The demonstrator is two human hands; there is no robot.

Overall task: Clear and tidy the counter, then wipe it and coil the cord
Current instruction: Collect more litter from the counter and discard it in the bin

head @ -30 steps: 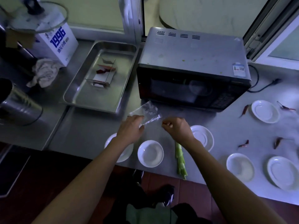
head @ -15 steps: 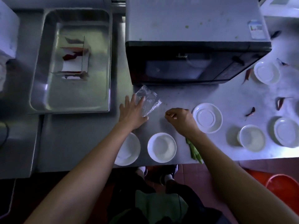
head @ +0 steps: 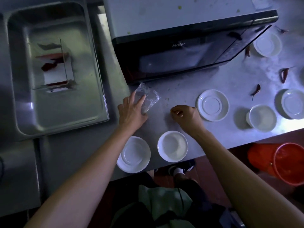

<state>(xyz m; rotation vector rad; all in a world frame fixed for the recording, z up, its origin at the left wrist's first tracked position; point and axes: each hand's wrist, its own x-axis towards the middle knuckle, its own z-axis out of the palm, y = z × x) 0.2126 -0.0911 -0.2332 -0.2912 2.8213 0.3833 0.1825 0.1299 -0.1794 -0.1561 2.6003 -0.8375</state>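
Left hand (head: 131, 109) flat — on plastic bag (head: 148, 98)

- Six white dishes on the counter: a saucer (head: 133, 154) and a bowl (head: 172, 146) at the near edge, a saucer (head: 213, 105) mid-counter, a bowl (head: 262, 117) and a saucer (head: 293, 104) to the right, one dish (head: 267, 44) by the microwave's corner
- Four red chillies on the counter's right part
- One microwave (head: 172, 38)
- One steel tray (head: 54, 69)
- One clear plastic wrapper (head: 148, 97)
- Two orange buckets on the floor
- Two hands
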